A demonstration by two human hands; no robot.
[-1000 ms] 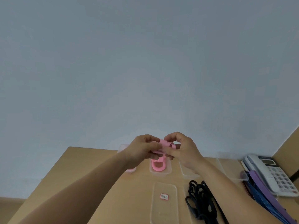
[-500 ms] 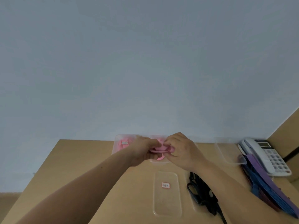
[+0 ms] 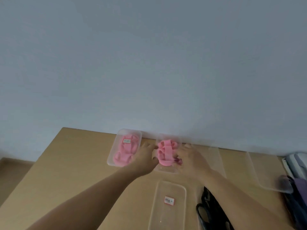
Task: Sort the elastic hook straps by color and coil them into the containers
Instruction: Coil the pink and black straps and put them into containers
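A coil of pink straps (image 3: 165, 152) lies in a clear container (image 3: 166, 170) at the back middle of the table. My left hand (image 3: 146, 157) rests at the container's left side with its fingers loosely extended. On the right side is my right hand (image 3: 191, 158), its thumb close to the coil's near end. Motion blur hides whether any finger still touches the straps. A second clear container (image 3: 113, 156) to the left holds more pink straps under a labelled lid. Black straps (image 3: 211, 211) lie at the front right, and purple and blue straps (image 3: 297, 193) at the far right.
A clear lid with a red-edged label (image 3: 168, 200) lies in front of me. Two empty clear containers (image 3: 214, 156) (image 3: 265, 173) stand to the right along the wall. A desk phone (image 3: 297, 163) sits at the right edge. The wall runs right behind the containers.
Both hands held the pink strap above the middle container, then lowered it in. Now the coil lies in the container and the hands have spread to either side.
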